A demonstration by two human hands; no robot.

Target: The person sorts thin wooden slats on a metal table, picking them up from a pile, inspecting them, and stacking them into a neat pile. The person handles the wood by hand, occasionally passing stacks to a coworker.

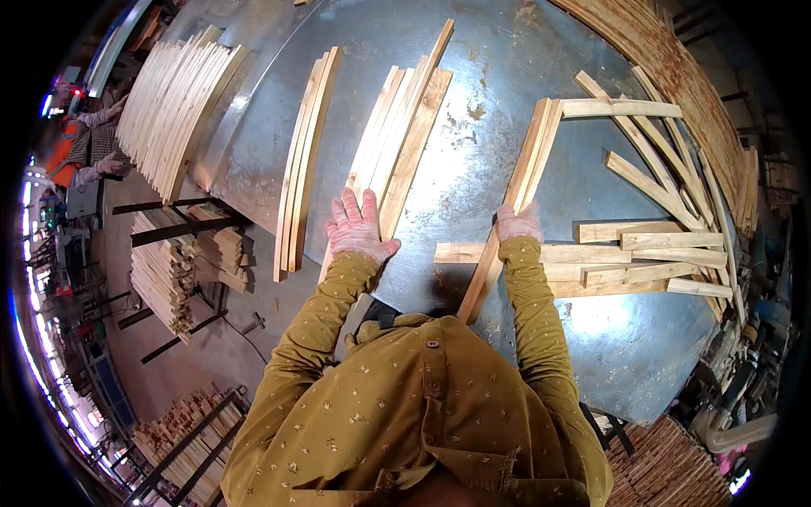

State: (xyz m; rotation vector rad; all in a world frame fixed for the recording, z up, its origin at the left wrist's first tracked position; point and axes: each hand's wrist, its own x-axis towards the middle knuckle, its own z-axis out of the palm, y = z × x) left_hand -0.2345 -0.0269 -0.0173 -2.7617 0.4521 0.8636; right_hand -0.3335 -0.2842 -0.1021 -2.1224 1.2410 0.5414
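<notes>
Grip, left point(358, 226): unclenched, fingers spread over near ends of middle strips point(394, 127)
Grip, right point(518, 223): closed around paired strips point(536, 152), extending forward above desk point(498, 51)

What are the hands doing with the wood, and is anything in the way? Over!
Left hand spread over pale strips. Right hand closed around long strips. A board lies crosswise beneath those.

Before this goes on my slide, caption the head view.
Left hand spread over pale wooden strips, right hand gripping a second bunch, above a worn metal table.
</notes>
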